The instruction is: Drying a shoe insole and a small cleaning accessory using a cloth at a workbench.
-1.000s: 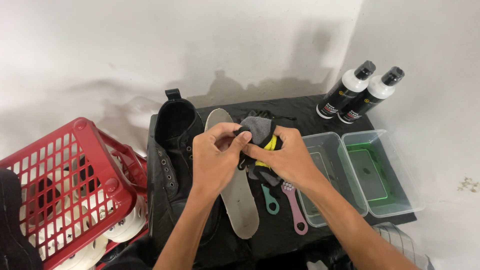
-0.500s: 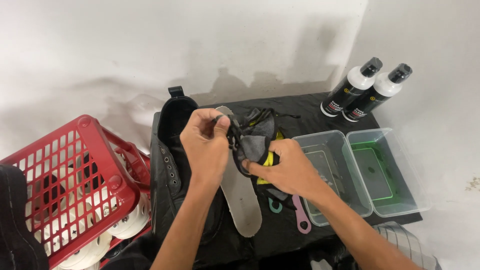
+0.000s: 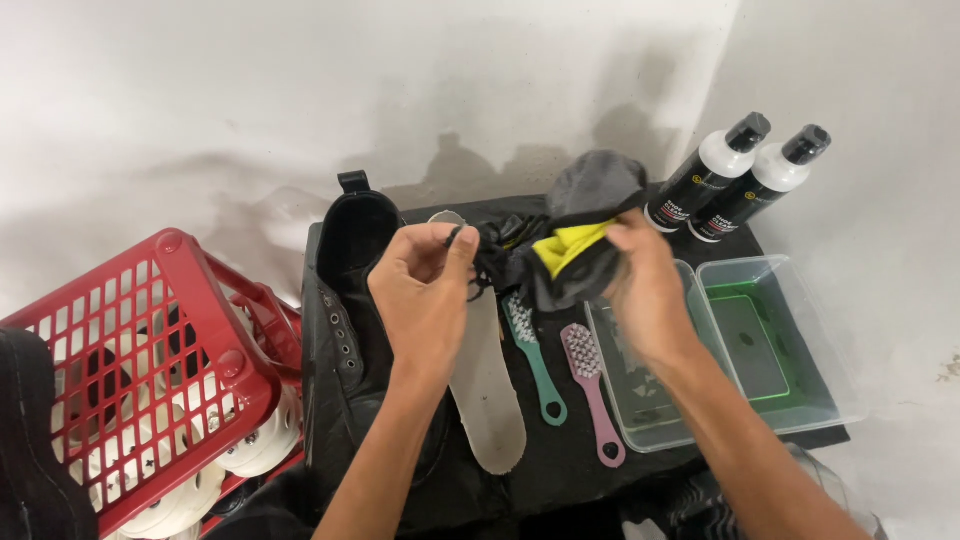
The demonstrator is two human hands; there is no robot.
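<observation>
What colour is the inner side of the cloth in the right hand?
Yellow; the cloth is grey outside. The head view shows it best.

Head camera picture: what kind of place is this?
Probably a small shoe-cleaning spot on the floor by a white wall. A black boot, two brushes and two bottles sit on a black mat, beside a red basket of shoes.

2 hands: left hand [image 3: 425, 290], right hand [image 3: 645, 290]; 1 grey-and-yellow cloth [image 3: 580, 235]; 1 black lace [image 3: 490, 262]; 1 black boot [image 3: 355, 330]; 1 insole [image 3: 485, 390]. 2 brushes, green brush [image 3: 535, 355] & pink brush [image 3: 590, 385]; 2 clear tubs [image 3: 700, 350]; 2 bottles [image 3: 730, 185]; 1 red basket [image 3: 130, 370], approx. 3 white shoes [image 3: 250, 450] under it, partly hidden.
</observation>
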